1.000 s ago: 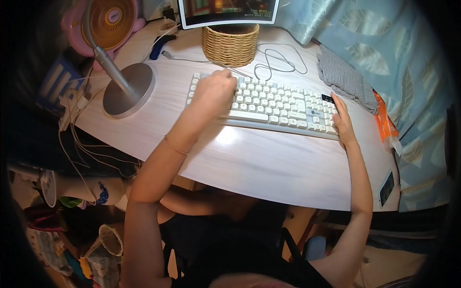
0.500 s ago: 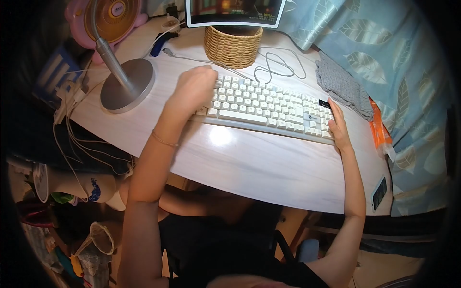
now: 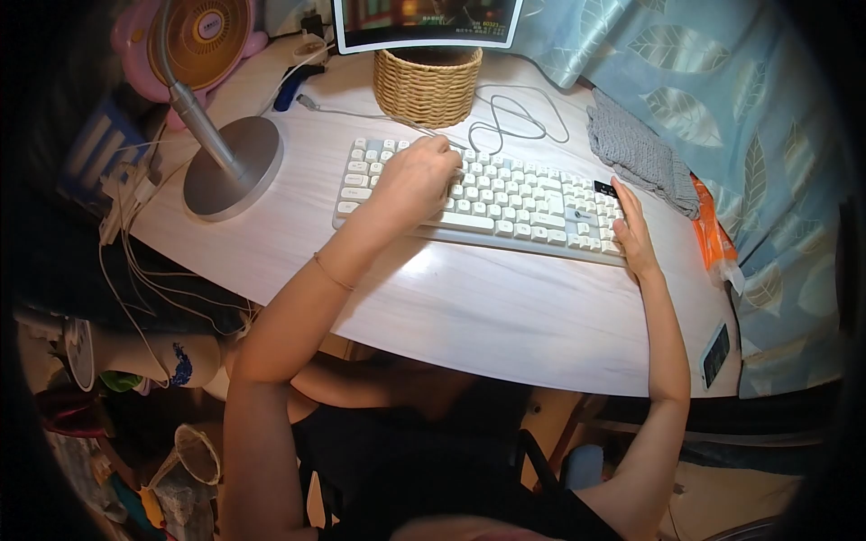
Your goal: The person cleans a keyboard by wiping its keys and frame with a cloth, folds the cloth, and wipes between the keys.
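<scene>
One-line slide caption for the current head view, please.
Left hand curled over the keyboard, right hand at its right end.

**Our pale tabletop [image 3: 487,311], laid out**

On it we see a keyboard [image 3: 514,203], a lamp base [image 3: 257,176] to the left, a wicker basket [image 3: 426,88] and grey cable [image 3: 347,112] behind, and a knitted cloth [image 3: 640,158], orange packet [image 3: 711,233] and phone [image 3: 715,354] along the right.

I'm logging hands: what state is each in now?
Left hand: closed, curled over the keyboard; anything held is hidden.
Right hand: open, at the keyboard's right end.
</scene>
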`<control>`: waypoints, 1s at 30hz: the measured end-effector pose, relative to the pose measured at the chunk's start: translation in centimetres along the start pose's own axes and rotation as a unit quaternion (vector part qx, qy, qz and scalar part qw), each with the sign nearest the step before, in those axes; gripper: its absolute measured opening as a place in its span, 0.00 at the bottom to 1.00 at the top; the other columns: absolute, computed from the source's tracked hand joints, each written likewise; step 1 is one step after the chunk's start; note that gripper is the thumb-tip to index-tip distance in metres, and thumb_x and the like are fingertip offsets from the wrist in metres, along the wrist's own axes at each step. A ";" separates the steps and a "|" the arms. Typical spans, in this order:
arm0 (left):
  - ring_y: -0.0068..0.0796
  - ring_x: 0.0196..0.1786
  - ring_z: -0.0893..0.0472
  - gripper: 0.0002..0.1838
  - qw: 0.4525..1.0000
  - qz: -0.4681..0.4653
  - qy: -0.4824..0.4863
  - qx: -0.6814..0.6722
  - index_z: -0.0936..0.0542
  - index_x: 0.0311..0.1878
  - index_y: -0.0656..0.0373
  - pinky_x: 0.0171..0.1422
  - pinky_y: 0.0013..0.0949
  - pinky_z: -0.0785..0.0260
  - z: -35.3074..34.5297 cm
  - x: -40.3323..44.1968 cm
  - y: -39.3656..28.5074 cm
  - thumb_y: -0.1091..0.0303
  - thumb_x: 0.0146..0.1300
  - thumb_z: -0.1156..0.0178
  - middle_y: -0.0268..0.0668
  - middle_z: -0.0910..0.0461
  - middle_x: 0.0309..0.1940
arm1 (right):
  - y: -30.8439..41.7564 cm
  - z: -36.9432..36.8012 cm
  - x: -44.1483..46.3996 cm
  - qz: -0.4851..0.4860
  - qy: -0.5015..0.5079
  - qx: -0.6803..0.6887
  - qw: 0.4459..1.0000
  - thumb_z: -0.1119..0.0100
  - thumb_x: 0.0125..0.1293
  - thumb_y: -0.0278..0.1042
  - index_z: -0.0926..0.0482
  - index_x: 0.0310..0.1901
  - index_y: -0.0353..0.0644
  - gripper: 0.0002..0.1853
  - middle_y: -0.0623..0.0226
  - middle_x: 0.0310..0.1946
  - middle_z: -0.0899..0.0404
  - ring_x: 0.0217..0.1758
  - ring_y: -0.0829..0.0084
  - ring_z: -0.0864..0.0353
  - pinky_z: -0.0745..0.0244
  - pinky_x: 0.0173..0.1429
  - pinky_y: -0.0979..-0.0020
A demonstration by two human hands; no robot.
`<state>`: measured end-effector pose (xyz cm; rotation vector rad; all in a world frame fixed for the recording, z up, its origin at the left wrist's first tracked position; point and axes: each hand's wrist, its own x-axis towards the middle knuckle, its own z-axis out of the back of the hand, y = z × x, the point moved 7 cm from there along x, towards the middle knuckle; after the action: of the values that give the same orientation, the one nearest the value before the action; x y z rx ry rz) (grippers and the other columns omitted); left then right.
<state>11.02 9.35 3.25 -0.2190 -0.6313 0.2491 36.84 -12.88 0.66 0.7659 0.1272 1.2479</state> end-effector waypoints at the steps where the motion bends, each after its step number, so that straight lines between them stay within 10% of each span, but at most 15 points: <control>1: 0.42 0.43 0.21 0.04 1.000 0.000 0.004 0.006 0.18 0.35 0.61 0.47 0.41 0.26 -0.1 0.0 -0.2 0.76 0.57 0.39 0.40 0.22 0.35 | 0.0 0.0 0.0 -0.001 0.000 0.001 1.000 0.57 0.67 0.71 0.42 0.74 0.41 0.45 0.49 0.72 0.44 0.78 0.55 0.49 0.58 0.80 0.59; 16: 0.51 0.44 0.19 0.07 0.958 0.197 0.145 0.148 0.16 0.36 0.64 0.51 0.47 0.28 4.9 -1.8 6.3 0.74 0.59 0.42 0.48 0.19 0.39 | 0.4 -0.1 -0.1 -0.001 0.006 -0.009 1.000 0.55 0.66 0.70 0.41 0.74 0.42 0.45 0.49 0.73 0.44 0.78 0.54 0.50 0.58 0.80 0.58; 30: 0.44 0.39 0.20 0.04 0.999 0.008 0.006 0.051 0.18 0.35 0.61 0.44 0.43 0.26 0.3 0.0 0.4 0.74 0.58 0.39 0.40 0.21 0.33 | 0.7 -0.1 -0.1 -0.002 0.003 -0.010 1.000 0.56 0.66 0.71 0.41 0.74 0.41 0.45 0.49 0.72 0.44 0.78 0.54 0.50 0.58 0.79 0.58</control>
<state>10.81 9.80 3.34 -0.1270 -0.6026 0.2936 36.22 -12.83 0.94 0.7437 0.1206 1.2451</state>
